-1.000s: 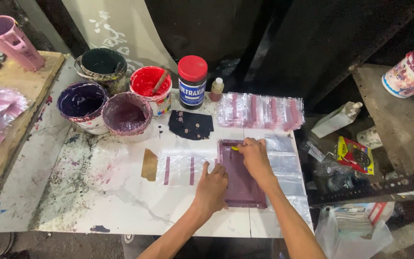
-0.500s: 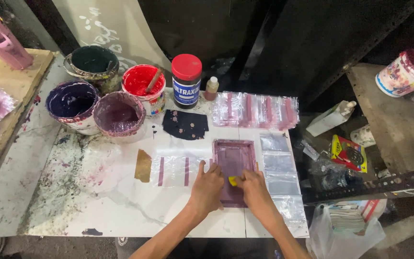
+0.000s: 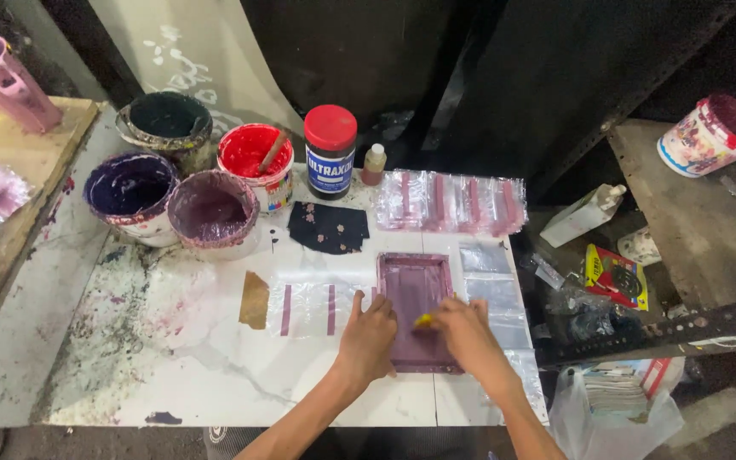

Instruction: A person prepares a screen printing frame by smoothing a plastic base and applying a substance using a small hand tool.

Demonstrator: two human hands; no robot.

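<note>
1. Pinched in the right hand (image 3: 468, 330), a small yellow squeegee (image 3: 423, 321) presses on the purple printing screen (image 3: 416, 290).
2. Left hand (image 3: 368, 339) lies flat, fingers spread, steadying the frame's left edge.
3. Screen's long axis runs near to far; its untouched length lies beyond the squeegee.

A paint-stained white table (image 3: 172, 375) is set against a dark wall (image 3: 436, 60), well beyond the fingers. A wooden board (image 3: 10, 170) is seen far to their left, a grimy shelf (image 3: 683, 230) to their right. Dim overhead light is cast throughout.
</note>
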